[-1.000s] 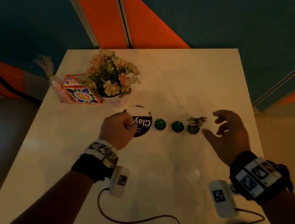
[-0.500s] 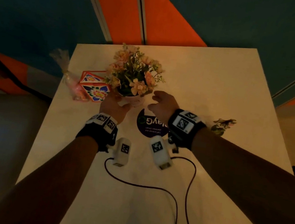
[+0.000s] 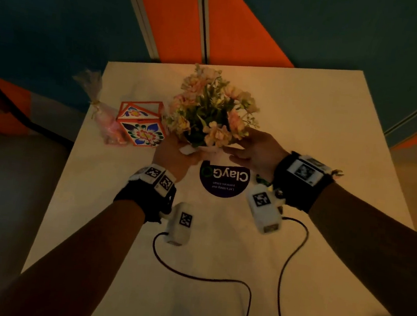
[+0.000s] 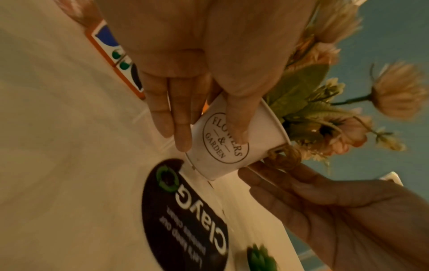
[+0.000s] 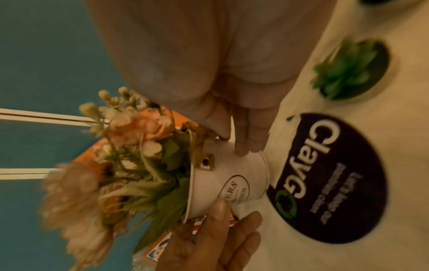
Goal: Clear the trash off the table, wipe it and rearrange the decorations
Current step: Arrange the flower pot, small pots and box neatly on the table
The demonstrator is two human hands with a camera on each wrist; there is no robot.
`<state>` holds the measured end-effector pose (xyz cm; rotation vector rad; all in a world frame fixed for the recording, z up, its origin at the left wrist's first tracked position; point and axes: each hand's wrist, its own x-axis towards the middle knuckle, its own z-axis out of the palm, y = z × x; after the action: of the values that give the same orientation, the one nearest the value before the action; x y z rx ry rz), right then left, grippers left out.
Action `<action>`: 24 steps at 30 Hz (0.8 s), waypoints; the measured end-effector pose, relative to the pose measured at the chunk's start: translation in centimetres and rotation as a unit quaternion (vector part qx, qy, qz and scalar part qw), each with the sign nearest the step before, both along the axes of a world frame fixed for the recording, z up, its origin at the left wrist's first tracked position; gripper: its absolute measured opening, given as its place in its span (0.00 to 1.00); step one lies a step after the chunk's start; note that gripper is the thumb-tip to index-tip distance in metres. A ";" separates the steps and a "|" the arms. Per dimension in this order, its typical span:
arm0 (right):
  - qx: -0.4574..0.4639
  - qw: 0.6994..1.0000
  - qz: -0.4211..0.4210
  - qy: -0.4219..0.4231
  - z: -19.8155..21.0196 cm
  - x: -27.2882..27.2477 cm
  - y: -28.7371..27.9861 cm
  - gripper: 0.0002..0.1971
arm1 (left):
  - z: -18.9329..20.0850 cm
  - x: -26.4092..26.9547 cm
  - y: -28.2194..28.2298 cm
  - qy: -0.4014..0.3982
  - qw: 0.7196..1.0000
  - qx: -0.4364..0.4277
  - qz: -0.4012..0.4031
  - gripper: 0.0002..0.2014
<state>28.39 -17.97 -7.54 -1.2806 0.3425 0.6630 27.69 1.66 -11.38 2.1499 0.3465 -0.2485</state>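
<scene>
A white bucket pot (image 3: 203, 148) labelled "Flowers & Garden" (image 4: 232, 146) holds peach and pink flowers (image 3: 208, 108) near the table's far middle. My left hand (image 3: 173, 153) grips the pot from the left, thumb on the label and fingers on the far side (image 4: 211, 143). My right hand (image 3: 253, 150) lies against the pot's right side by the rope handle (image 5: 232, 144), its fingers fairly straight. The pot's base (image 5: 262, 176) sits at the edge of a round dark "ClayGo" sticker (image 3: 222, 183). Whether the pot is off the table I cannot tell.
A floral orange-edged box (image 3: 140, 126) and a pink cellophane bag (image 3: 102, 118) stand left of the pot. A small green succulent (image 5: 348, 73) sits right of the sticker, under my right wrist. Black cables (image 3: 213, 279) trail over the white table (image 3: 312, 118). A grey seat lies left.
My left hand left the sticker and my right hand left the small plants; both moved up and left to the flower pot and now hold its sides.
</scene>
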 end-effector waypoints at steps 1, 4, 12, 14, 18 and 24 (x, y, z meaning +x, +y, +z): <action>0.002 1.000 0.001 -0.004 0.3 -0.8 -0.9 0.25 | 0.0 -0.5 -0.4 -0.006 1.000 -0.002 -0.010 0.24; -0.029 0.999 -0.008 -0.020 0.6 -2.7 -2.5 0.26 | 0.2 -2.0 -2.2 -0.030 0.998 0.004 -0.047 0.24; -0.082 0.996 0.002 -0.021 -0.3 -5.0 -3.7 0.21 | -0.3 -4.7 -4.1 -0.013 0.998 0.026 -0.055 0.33; -0.078 0.997 0.011 -0.026 -0.8 -5.4 -3.8 0.22 | -0.3 -5.1 -4.0 -0.023 0.997 0.032 -0.062 0.40; -0.084 0.996 0.013 -0.031 -1.0 -5.7 -3.8 0.19 | 0.2 -5.7 -4.0 -0.027 0.996 0.050 -0.065 0.41; -0.094 0.995 0.011 -0.030 -1.1 -5.7 -3.3 0.15 | 0.4 -6.1 -4.1 -0.009 0.997 0.062 -0.037 0.32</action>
<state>22.69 -21.26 -8.61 -1.4835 0.3482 0.6204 21.58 -2.41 -11.03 2.2880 0.2786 -0.2545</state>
